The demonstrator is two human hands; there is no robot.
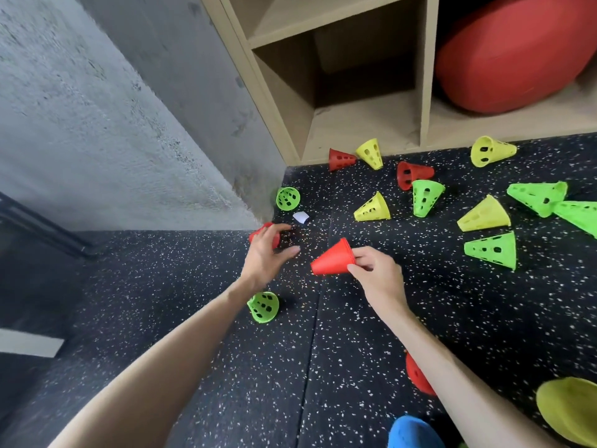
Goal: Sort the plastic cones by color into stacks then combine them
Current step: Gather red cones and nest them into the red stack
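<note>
Right hand (pixel 376 270) pinches a red cone (pixel 332 258) by its narrow end, above the floor (pixel 193 318). Left hand (pixel 266 250), fingers spread, holds nothing, reaching over a second red cone (pixel 258 232). Risk: thin pinch slips during nesting; other cones lie scattered.

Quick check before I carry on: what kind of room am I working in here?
Probably a gym or play room: black speckled rubber floor, perforated training cones scattered about, and a wooden cubby shelf holding a big red ball.
</note>
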